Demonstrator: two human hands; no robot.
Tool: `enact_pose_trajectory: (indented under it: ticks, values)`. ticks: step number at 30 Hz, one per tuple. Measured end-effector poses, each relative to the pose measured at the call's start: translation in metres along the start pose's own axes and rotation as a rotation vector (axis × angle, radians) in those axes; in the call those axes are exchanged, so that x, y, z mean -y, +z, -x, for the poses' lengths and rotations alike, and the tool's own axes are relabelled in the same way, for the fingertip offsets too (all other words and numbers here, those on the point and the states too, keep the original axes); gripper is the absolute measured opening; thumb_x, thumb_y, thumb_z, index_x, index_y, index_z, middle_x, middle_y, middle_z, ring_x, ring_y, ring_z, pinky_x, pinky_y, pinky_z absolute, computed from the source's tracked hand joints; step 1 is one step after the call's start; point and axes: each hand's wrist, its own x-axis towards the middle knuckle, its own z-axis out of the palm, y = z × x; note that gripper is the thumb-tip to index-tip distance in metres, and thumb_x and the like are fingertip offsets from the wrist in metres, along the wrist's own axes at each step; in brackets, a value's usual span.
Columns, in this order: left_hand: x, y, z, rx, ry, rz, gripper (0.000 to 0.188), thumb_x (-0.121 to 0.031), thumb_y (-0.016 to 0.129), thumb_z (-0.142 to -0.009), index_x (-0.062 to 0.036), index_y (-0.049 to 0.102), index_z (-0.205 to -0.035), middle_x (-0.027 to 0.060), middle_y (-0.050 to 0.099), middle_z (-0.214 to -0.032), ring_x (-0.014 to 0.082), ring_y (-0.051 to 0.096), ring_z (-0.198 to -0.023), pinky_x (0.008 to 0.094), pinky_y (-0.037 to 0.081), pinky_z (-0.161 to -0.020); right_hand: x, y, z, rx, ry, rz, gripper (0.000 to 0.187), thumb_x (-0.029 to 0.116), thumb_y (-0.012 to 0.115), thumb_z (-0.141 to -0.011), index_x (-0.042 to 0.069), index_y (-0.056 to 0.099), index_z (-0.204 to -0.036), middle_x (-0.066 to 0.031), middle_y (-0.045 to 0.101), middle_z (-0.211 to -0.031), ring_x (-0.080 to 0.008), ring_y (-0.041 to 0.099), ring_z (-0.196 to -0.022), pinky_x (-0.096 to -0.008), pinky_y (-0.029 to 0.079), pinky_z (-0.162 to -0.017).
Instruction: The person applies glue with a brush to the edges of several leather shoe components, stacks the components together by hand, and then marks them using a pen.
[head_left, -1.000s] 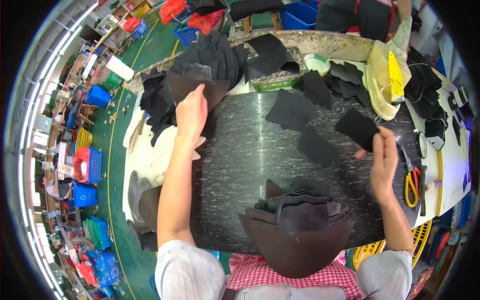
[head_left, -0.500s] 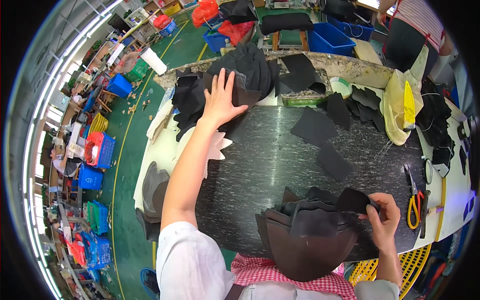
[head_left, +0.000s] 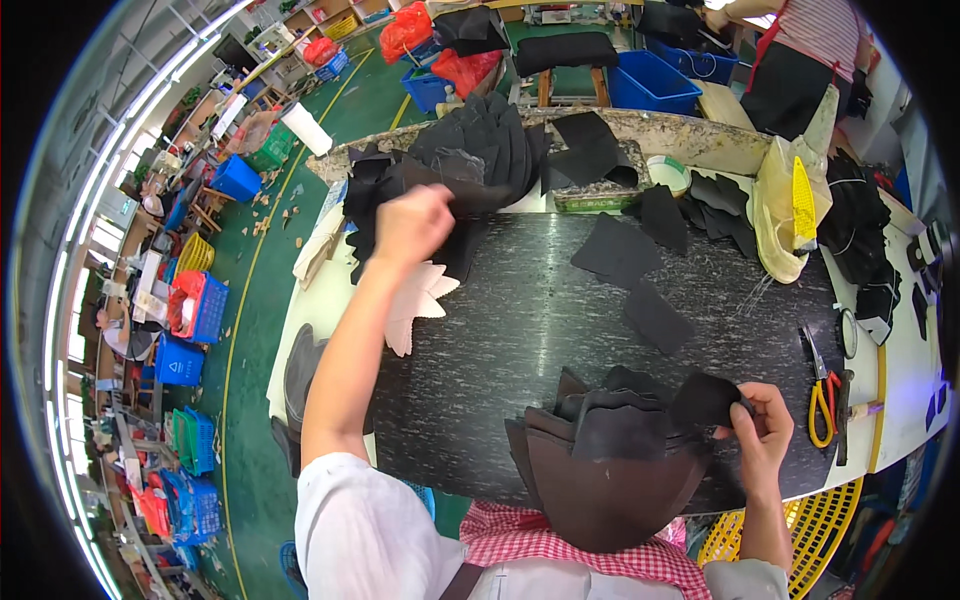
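My left hand [head_left: 413, 222] is closed and smeared by motion, in front of a large heap of black sheet pieces [head_left: 490, 140] at the table's far left. What its fingers hold, if anything, I cannot make out. Between thumb and fingers, my right hand [head_left: 765, 420] pinches a small black fabric piece [head_left: 705, 400] by its right edge. That piece overlaps a fanned stack of dark brown and black cut pieces [head_left: 610, 490] at the near edge, partly overhanging toward my lap. Pale zigzag-edged pieces [head_left: 415, 305] lie beside my left forearm.
Loose black pieces [head_left: 615, 248] lie mid-table. Scissors with orange-yellow handles [head_left: 822, 410] rest at the right, near a dark rod [head_left: 843, 420]. A cream bag [head_left: 775, 220] with a yellow object, and a white-green tape roll [head_left: 668, 175], stand farther back. Another person [head_left: 800, 60] works beyond.
My left hand has lifted off the heap, drawn nearer and closed from spread fingers. My right hand keeps its pinch on the black fabric piece. The view has shifted slightly.
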Motion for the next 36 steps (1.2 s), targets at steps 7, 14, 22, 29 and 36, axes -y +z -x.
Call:
enact_pose_trajectory:
  ticks: [7, 14, 22, 29, 36]
  values:
    - [-0.145, -0.129, 0.029, -0.464, 0.060, -0.143, 0.021, -0.008, 0.061, -0.078, -0.0058, 0.066, -0.098, 0.0095, 0.064, -0.088, 0.0193, 0.060, -0.073, 0.0294, 0.046, -0.062, -0.019, -0.044, 0.021, -0.402, 0.018, -0.091, 0.030, 0.028, 0.047, -0.098, 0.001, 0.055, -0.108, -0.0060, 0.059, -0.091, -0.0132, 0.060, -0.066, -0.0268, 0.051, -0.052]
    - [-0.257, -0.101, 0.124, 0.361, 0.230, 0.966, 0.047, -0.015, 0.074, -0.064, 0.0035, 0.063, -0.105, 0.0179, 0.065, -0.098, 0.0261, 0.066, -0.078, 0.0316, 0.053, -0.063, 0.015, 0.001, 0.020, -0.169, -0.140, 0.023, 0.027, 0.022, 0.051, -0.095, -0.001, 0.065, -0.094, -0.0036, 0.060, -0.088, -0.0111, 0.055, -0.071, -0.0277, 0.043, -0.057]
    - [-0.249, -0.089, 0.122, 0.268, -0.231, 1.156, 0.051, 0.004, 0.069, -0.078, -0.0022, 0.055, -0.127, -0.0009, 0.059, -0.062, 0.0043, 0.053, -0.050, 0.0194, 0.042, -0.048, 0.025, 0.051, 0.039, 0.201, -0.088, 0.290, 0.032, -0.004, 0.071, -0.074, 0.003, 0.066, -0.105, -0.0054, 0.061, -0.071, -0.0109, 0.056, -0.056, -0.0242, 0.043, -0.049]
    - [-0.243, -0.061, 0.104, 0.301, -0.120, 0.860, 0.056, 0.005, 0.070, -0.076, -0.0008, 0.052, -0.128, -0.0015, 0.056, -0.064, 0.0016, 0.049, -0.048, 0.0174, 0.037, -0.042, 0.003, 0.059, 0.034, 0.071, -0.383, 0.582, 0.021, -0.004, 0.071, -0.073, 0.003, 0.064, -0.092, -0.0053, 0.059, -0.067, -0.0145, 0.055, -0.047, -0.0252, 0.043, -0.042]
    - [-0.243, -0.055, 0.102, 0.309, -0.102, 0.815, 0.057, 0.007, 0.070, -0.075, -0.0001, 0.052, -0.128, -0.0012, 0.056, -0.064, 0.0009, 0.049, -0.048, 0.0170, 0.037, -0.041, -0.003, 0.058, 0.031, 0.064, -0.363, 0.570, 0.022, -0.005, 0.071, -0.072, 0.004, 0.064, -0.091, -0.0047, 0.059, -0.067, -0.0145, 0.055, -0.047, -0.0261, 0.043, -0.041]
